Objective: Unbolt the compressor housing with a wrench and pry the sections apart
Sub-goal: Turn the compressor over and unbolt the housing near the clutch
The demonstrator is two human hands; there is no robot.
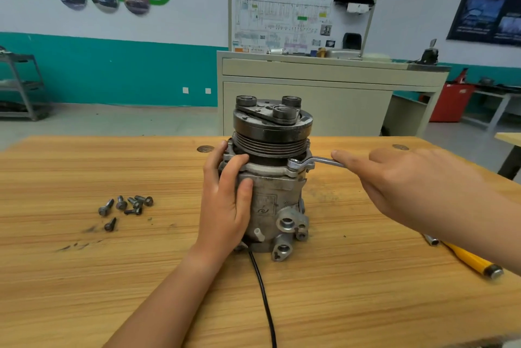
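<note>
A grey metal compressor (277, 201) stands upright in the middle of the wooden table (112, 277), its black pulley and clutch plate (272, 122) on top. My left hand (228, 198) wraps around the housing's left side, thumb and fingers curled on it. A silver ring wrench (310, 163) sits with its ring over a bolt on the upper flange at the right. My right hand (400, 181) lies over the wrench handle with fingers stretched out along it; the grip underneath is hidden.
Several loose bolts (127, 206) lie on the table to the left. A yellow-handled tool (468, 259) lies at the right near the table edge. A black cable (265, 299) runs from the compressor toward me. A beige cabinet (324, 88) stands behind the table.
</note>
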